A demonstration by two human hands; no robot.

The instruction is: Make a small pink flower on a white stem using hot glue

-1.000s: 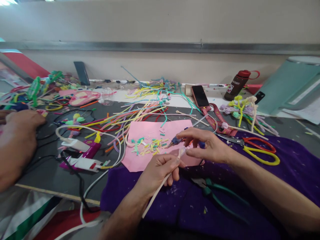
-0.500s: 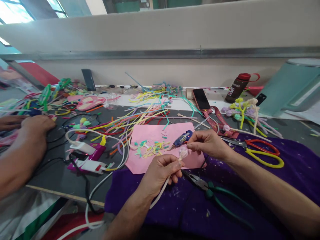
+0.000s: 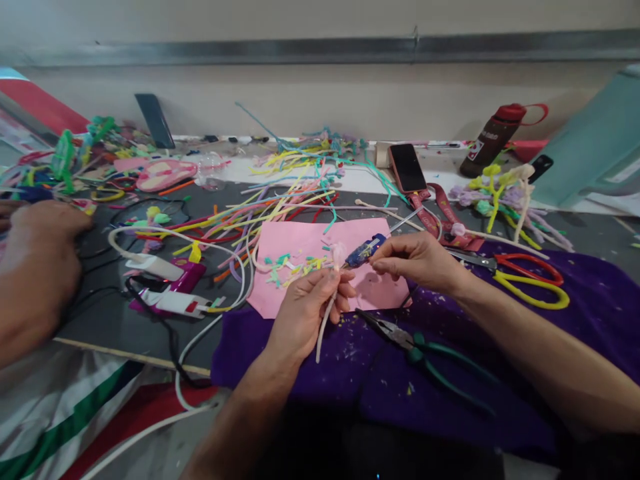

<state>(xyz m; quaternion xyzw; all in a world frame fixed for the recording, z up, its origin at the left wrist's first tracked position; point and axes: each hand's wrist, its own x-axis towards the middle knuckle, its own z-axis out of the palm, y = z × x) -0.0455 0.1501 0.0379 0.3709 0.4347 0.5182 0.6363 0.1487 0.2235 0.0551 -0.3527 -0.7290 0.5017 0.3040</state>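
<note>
My left hand (image 3: 320,293) is closed round the white stem of a pipe cleaner flower (image 3: 339,254), whose pale pink-lilac head stands above my fingers. The stem's free end hangs below the hand. Just right of the flower head lies a small blue glue gun (image 3: 364,251), its nozzle close to the head; whether they touch I cannot tell. Beside the glue gun's rear my right hand (image 3: 407,260) is closed, thumb and fingertips pinched together; what they hold, if anything, is hidden. Under both lies a pink sheet (image 3: 385,287) strewn with yellow and green pipe cleaner snippets (image 3: 307,267).
Green-handled pliers (image 3: 413,347) and red-and-yellow scissors (image 3: 515,270) lie on the purple cloth (image 3: 320,387). Loose pipe cleaners (image 3: 285,213), a phone (image 3: 407,168) and a bottle (image 3: 493,141) are behind. Cables and a power strip (image 3: 185,287) sit left, near another person's hand (image 3: 47,233).
The camera view has tilted down. My left hand has brought the flower leftward and up against the glue gun's nozzle area. My right hand stays pinched beside the glue gun.
</note>
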